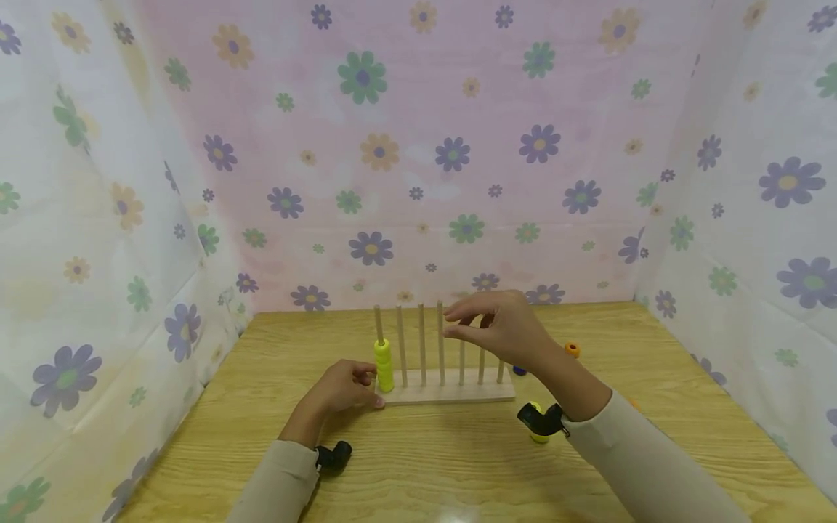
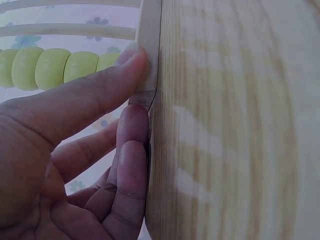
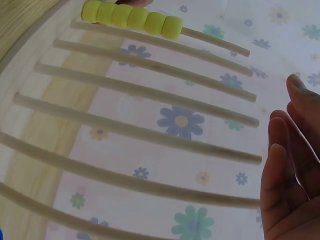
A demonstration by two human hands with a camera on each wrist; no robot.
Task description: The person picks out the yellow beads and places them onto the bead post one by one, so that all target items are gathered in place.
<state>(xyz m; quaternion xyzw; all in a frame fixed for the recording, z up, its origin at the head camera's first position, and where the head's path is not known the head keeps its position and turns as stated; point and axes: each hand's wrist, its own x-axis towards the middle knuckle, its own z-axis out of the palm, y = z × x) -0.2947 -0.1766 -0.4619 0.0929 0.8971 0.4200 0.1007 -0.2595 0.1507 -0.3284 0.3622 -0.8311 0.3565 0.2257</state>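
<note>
A wooden peg rack [image 1: 451, 392] with several upright rods stands on the table. Its leftmost rod bears a stack of several yellow beads [image 1: 383, 367], with bare rod showing above them; the other rods carry none. My left hand [image 1: 340, 390] grips the rack's left end, thumb on the front edge of the base and fingertips against the end, beside the yellow stack. Raised near the rod tops, my right hand [image 1: 503, 327] has thumb and fingers bent apart with nothing between them. In the right wrist view its fingers [image 3: 275, 185] are just beyond the rod tips.
To the right of the rack lie an orange bead [image 1: 572, 350], a dark blue bead [image 1: 519, 370] partly hidden by the right hand, and yellow beads [image 1: 539, 438] behind the wrist camera. Flowered cloth [image 1: 418, 145] encloses the wooden table [image 1: 418, 465] at the back and sides.
</note>
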